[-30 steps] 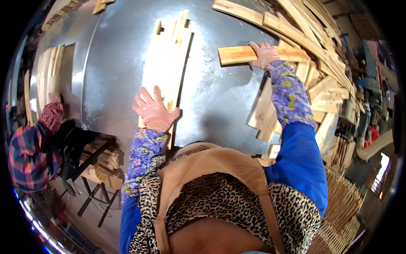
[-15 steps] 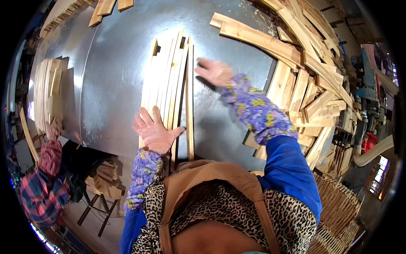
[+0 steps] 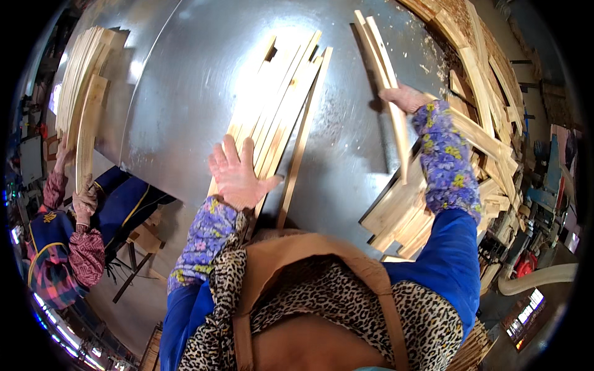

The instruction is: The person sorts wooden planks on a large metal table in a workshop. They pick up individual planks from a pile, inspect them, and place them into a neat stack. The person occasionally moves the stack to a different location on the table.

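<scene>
My left hand [image 3: 236,176] lies flat, fingers spread, on the near end of a row of pale wooden strips [image 3: 275,111] set side by side on a metal tabletop [image 3: 173,117]. One loose strip [image 3: 304,145] rests just right of that row, a narrow gap between them. Off to the right, my right hand [image 3: 405,99] is closed around two wooden boards [image 3: 378,52], held at a slant beside the pile. Its fingers are partly hidden by the boards.
A heap of wooden boards [image 3: 402,216] covers the table's right side. At the left, a co-worker's hands [image 3: 84,201] hold a board [image 3: 91,123] next to a stack of strips [image 3: 79,80]. A ribbed hose [image 3: 538,279] runs at the far right.
My right hand has moved right, from beside the row to the pile, and now grips two boards. My left hand stays on the strips. The co-worker now has both hands on a board.
</scene>
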Demonstrator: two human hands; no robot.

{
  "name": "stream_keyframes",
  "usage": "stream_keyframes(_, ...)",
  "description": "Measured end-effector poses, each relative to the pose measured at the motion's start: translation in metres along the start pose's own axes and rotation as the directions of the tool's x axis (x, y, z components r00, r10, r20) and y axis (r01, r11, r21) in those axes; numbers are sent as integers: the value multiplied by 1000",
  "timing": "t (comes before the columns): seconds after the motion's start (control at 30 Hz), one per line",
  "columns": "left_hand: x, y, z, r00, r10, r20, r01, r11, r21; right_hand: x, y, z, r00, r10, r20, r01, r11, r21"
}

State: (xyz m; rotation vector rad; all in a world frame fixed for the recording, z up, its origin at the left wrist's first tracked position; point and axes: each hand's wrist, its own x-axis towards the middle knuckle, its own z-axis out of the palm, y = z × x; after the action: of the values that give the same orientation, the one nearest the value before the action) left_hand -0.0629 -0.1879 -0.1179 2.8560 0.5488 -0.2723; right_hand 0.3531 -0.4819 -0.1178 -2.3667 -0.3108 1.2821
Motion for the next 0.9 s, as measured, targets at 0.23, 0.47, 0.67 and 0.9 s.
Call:
stream_keyframes(0.23, 72, -31, -34, 965, -155, 214, 259, 703, -662, -19, -69, 231, 993, -110, -44, 112, 993, 37)
stream_keyframes(0.47, 122, -54, 6, 962, -12, 271, 244, 479, -843, -12, -57, 271, 909, -301, -288, 405, 800, 443)
stream_keyframes(0.67, 120, -30, -116, 995, -13, -94, -85, 311, -946, -59, -125, 193, 774, -410, -482, 621, 639, 454)
stream_keyframes(0.9, 148, -46, -218, 805, 23, -592, -592, -15, -806, -127, -238, 107, 409, -584, -701, 709, 687, -159)
